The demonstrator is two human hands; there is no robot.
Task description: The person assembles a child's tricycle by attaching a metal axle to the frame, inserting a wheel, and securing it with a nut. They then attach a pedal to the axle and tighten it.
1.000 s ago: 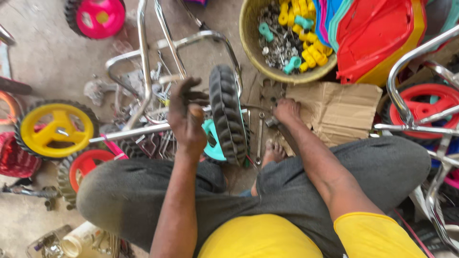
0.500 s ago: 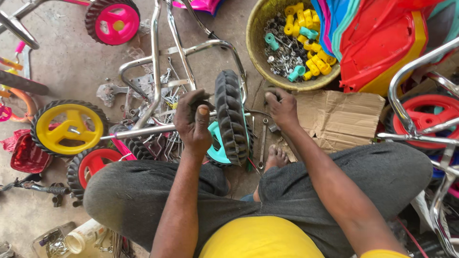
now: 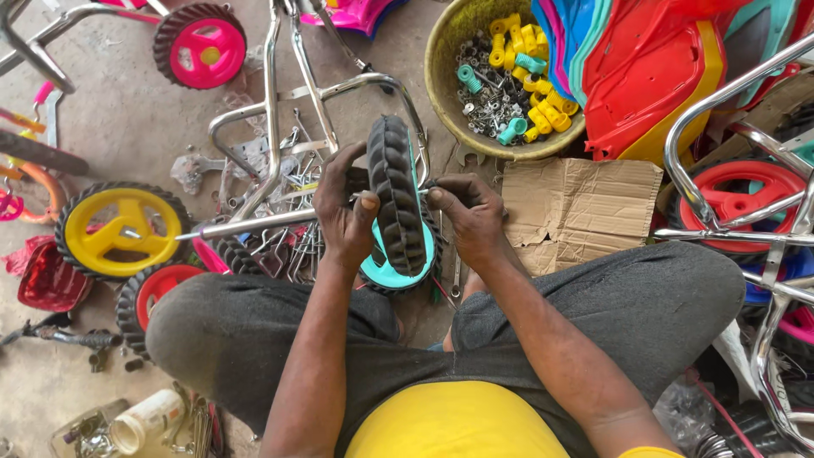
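Note:
A small black-tyred wheel with a teal hub (image 3: 398, 212) stands on edge between my knees, mounted on a thin chrome axle rod (image 3: 254, 222) that runs left to a yellow-hubbed wheel (image 3: 119, 229). My left hand (image 3: 343, 208) grips the left side of the teal wheel at the axle, thumb against the tyre. My right hand (image 3: 471, 216) presses on the wheel's right side at the hub, fingers curled; what it pinches there is hidden.
A round basin (image 3: 449, 127) of yellow and teal plastic caps and metal bolts sits ahead. Flattened cardboard (image 3: 585, 208), stacked coloured plastic seats (image 3: 661, 76), chrome tricycle frames (image 3: 280, 110), pink (image 3: 199, 42) and red wheels (image 3: 746, 203) and loose tools surround me.
My right hand came back from the basin's edge to the right side of the teal wheel. My left hand stayed on the wheel's left side.

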